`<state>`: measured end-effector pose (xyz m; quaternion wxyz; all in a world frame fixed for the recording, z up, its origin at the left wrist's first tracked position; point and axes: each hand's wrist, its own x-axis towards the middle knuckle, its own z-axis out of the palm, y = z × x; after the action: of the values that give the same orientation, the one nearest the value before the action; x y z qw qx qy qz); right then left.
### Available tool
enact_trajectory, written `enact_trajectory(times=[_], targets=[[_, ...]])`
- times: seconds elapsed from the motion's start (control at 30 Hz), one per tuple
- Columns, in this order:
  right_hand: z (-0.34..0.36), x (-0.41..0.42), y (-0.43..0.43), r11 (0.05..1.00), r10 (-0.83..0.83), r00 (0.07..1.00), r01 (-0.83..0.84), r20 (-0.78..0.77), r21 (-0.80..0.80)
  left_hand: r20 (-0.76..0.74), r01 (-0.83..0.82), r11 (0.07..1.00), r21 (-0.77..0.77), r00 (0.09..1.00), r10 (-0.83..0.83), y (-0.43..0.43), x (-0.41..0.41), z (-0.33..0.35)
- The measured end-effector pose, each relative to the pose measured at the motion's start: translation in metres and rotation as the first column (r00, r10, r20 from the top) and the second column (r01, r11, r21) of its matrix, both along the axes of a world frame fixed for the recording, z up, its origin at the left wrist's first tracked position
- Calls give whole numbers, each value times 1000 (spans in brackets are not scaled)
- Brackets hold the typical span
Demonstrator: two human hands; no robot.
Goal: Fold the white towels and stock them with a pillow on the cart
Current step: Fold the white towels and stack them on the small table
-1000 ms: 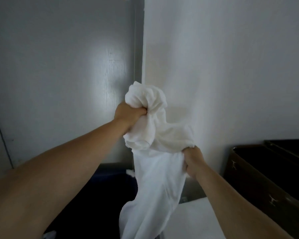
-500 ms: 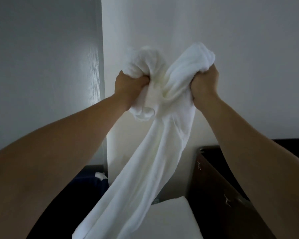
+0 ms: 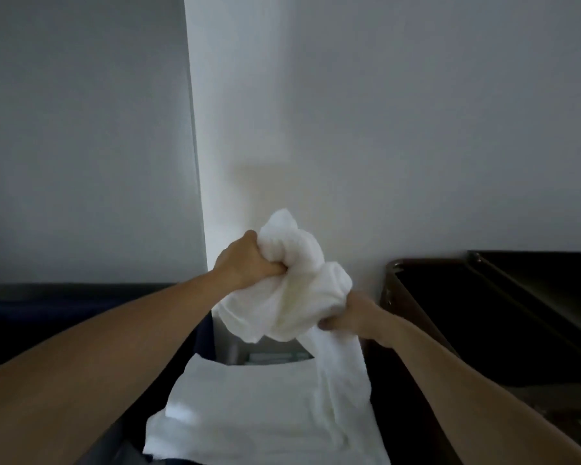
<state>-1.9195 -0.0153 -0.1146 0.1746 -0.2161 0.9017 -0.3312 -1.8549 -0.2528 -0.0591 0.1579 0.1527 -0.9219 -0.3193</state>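
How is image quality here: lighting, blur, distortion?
Head view: dim, light brightest along the wall corner; the towel gripped by the left hand and right hand is soft, weave lost; wide-angle stretches the forearms; the dark bin shows little detail.

white towel: crumpled, bunched, up in the air, gripped by left hand and right hand | tail hangs down at right onto white stack | white stack: flat, folded, lying below

Dim, soft focus; brighter wall strip, perhaps daylight.
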Motion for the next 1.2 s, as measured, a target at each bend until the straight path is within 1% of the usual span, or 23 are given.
enact_trajectory(times=[0.03,0.1,0.13,0.2,0.27,0.3,0.37,0.47,0.53,0.6,0.63,0.7,0.73,0.77,0.8,0.83,0.87,0.93,1.0,1.03,1.1,1.17,1.2], targets=[[-15,4,4,990,59,991,-73,117,118,53,2,999,-44,999,0,-2,3,-11],[-27,5,5,971,91,985,-120,144,206,141,57,994,-89,989,-45,-3,5,-30],[-28,4,4,990,51,994,-63,96,126,165,97,990,-107,983,-79,-1,5,-38],[-22,1,-5,974,-120,992,127,50,-189,161,177,970,-167,975,-150,6,4,-52],[-13,3,-14,856,-157,970,228,186,-465,135,265,939,-219,961,-240,18,5,-59],[-13,4,-18,809,-111,945,266,307,-525,112,309,922,-232,950,-290,23,7,-60],[-12,13,-22,849,-58,882,290,468,-441,57,383,892,-241,923,-380,28,10,-60],[-13,20,-21,882,-38,877,254,479,-396,28,434,876,-213,898,-438,27,15,-51],[-7,18,-21,812,-61,922,269,382,-518,109,469,877,-107,882,-459,21,17,-43],[5,15,-19,712,-78,949,268,306,-649,190,511,850,124,829,-526,13,19,-35],[15,14,-18,653,-74,954,268,292,-708,175,510,799,318,797,-579,9,19,-32],[35,13,-15,524,-47,957,268,287,-809,66,434,614,659,781,-622,0,19,-27],[46,13,-12,467,-14,959,258,285,-846,27,400,567,720,800,-599,-4,19,-24],[56,14,-9,421,30,962,235,272,-876,15,388,602,698,832,-554,-8,16,-22],[64,15,-8,401,60,966,206,250,-893,34,376,691,618,865,-501,-9,14,-21],[71,17,-7,413,64,972,180,225,-893,52,367,756,542,883,-466,-9,13,-21],[75,18,-7,448,41,979,162,201,-879,59,381,760,526,876,-480,-7,12,-21],[78,19,-9,512,-31,983,170,180,-842,29,441,627,643,803,-595,-3,10,-20],[76,16,-10,526,-107,972,232,207,-818,-18,434,502,748,769,-639,3,13,-16],[74,15,-10,528,-154,963,270,222,-805,-47,440,489,753,778,-627,6,14,-14],[68,11,-7,572,-266,940,332,213,-750,-42,454,627,633,829,-558,10,16,-6],[62,5,-4,681,-405,909,372,99,-631,82,417,817,398,871,-485,12,17,5],[60,1,-3,727,-470,882,403,25,-556,154,400,874,277,879,-451,12,17,12]])
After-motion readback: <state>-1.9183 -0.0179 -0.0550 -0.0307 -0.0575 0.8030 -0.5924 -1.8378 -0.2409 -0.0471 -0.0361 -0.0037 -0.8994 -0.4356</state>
